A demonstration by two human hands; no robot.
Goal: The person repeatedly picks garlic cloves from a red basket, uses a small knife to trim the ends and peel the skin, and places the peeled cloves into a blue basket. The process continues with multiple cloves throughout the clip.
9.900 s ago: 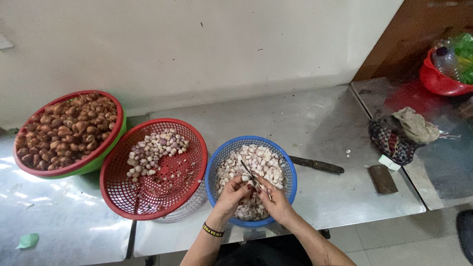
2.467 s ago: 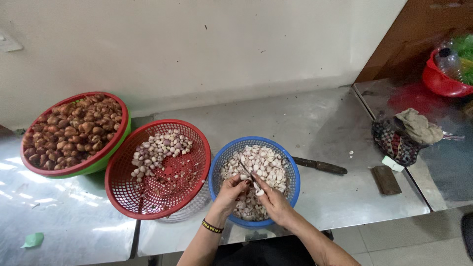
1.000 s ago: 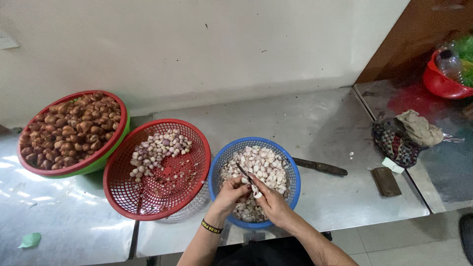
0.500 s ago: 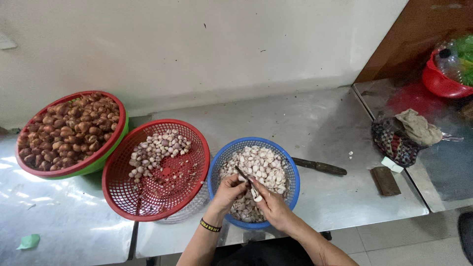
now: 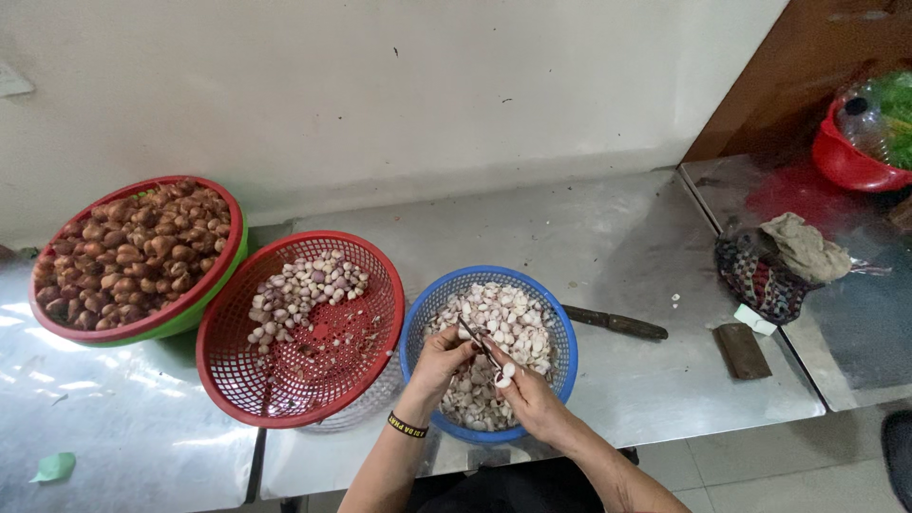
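Observation:
Both my hands work over a blue basket (image 5: 556, 328) full of pale garlic cloves and skins. My left hand (image 5: 443, 353), with a dark and yellow band at the wrist, pinches a clove against a thin dark knife blade (image 5: 473, 338). My right hand (image 5: 525, 394) grips that small knife and has a white clove at its fingertips. To the left, a red basket (image 5: 228, 380) holds a smaller heap of peeled cloves. Farther left, a red basket set in a green one (image 5: 204, 299) is piled with brown unpeeled bulbs.
All baskets stand on a steel table (image 5: 646, 237) against a pale wall. A dark-handled knife (image 5: 613, 323) lies right of the blue basket. Farther right are a dark block (image 5: 742, 351), a patterned cloth bundle (image 5: 765, 271) and a red tub (image 5: 845, 161).
My hands stay over the blue basket, shifting only slightly as the knife works at a clove. The baskets have not moved.

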